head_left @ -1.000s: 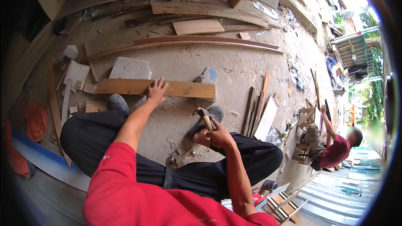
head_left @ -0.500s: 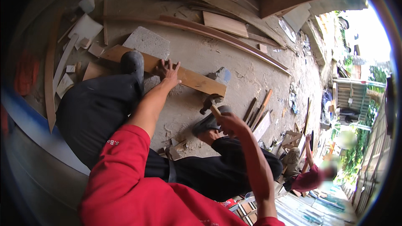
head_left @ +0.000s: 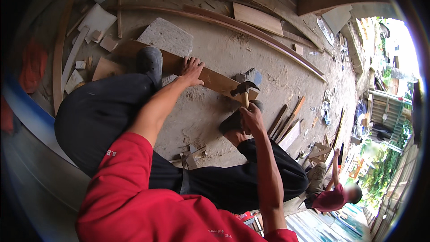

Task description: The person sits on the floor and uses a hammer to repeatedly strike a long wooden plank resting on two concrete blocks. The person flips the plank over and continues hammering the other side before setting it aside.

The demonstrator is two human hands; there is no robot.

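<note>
A long brown wooden board lies slanted across the ground ahead of me, propped on a grey block at each end. My left hand grips the board near its middle, fingers over the far edge and thumb toward the near edge. In my right hand is a claw hammer, held by its light wooden handle. The dark hammer head is over the board's right end; whether it touches cannot be told. My left shoe rests on the board's left part, and my right shoe is beside its right end.
A pale concrete slab lies behind the board. Long planks stretch across the far ground. Wooden sticks and scraps lie to the right, with more offcuts at left. A person in a dark red shirt sits at lower right.
The hammer has moved up and right in the picture, and its head now overlaps the board's end. My left hand's fingers are closer together. The whole view has shifted slightly.
</note>
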